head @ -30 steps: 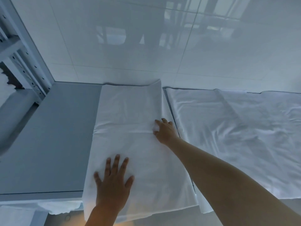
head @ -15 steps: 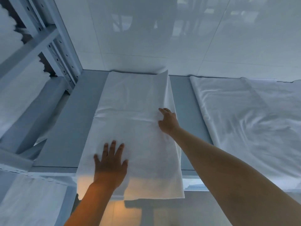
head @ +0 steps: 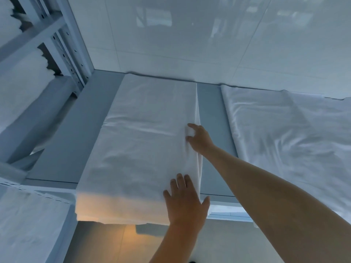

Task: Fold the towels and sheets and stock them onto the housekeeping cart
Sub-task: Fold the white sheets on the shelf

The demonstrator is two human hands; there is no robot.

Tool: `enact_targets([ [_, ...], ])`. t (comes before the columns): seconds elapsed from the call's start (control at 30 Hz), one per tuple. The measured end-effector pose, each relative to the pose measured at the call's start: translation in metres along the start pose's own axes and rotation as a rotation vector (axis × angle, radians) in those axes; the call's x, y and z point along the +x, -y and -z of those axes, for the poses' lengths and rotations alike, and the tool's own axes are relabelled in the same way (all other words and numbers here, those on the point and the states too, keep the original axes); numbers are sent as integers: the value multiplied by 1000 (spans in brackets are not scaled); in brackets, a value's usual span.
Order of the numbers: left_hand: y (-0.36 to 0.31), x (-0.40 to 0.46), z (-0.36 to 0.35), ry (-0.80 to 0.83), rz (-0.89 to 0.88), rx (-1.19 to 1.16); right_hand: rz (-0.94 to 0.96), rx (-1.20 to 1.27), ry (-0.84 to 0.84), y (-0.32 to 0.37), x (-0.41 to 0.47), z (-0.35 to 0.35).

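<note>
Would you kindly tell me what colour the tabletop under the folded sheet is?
Plain grey tabletop, seen best in the head view.

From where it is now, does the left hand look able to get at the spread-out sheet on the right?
Probably not directly: the left hand rests on the folded sheet, and the right forearm crosses between it and the spread sheet.

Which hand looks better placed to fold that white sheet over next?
Probably the right hand: its fingers already pinch the right edge of the folded white sheet midway along. The left hand just lies flat near the front corner.
</note>
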State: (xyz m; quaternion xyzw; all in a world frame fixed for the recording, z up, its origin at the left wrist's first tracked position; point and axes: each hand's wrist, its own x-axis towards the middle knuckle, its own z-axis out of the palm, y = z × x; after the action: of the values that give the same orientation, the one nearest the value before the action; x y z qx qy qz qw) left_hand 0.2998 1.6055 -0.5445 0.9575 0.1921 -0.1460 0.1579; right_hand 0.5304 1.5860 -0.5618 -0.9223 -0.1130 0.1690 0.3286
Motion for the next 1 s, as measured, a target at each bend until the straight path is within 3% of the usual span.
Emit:
enact_targets([
  [0.13, -13, 0, -5, 9, 80, 11, 28, -10, 11, -8, 1, 4],
  [0.33, -4, -3, -26, 40, 28, 3, -10, 20, -70, -14, -10, -1],
  [0.53, 13, -7, -5, 75, -175, -196, 237, -367, -117, -37, -51, -24],
  [0.67, 83, 29, 25, -258, -237, -163, 353, -613, -160, -33, -49, -13],
  [0.73, 123, 51, 35, -249, -161, -14, 449, -579, -105, -20, -47, -19],
  [0.83, 167, 66, 36, -147, -161, 126, 372, -465, -27, -6, -54, -43],
  [0.93, 182, 63, 32, -154, -230, 83, 294, -357, -135, -6, -65, -56],
  [1.0, 186, 66, 28, -153, -234, 81, 215, -151, -207, -9, -77, -56],
])
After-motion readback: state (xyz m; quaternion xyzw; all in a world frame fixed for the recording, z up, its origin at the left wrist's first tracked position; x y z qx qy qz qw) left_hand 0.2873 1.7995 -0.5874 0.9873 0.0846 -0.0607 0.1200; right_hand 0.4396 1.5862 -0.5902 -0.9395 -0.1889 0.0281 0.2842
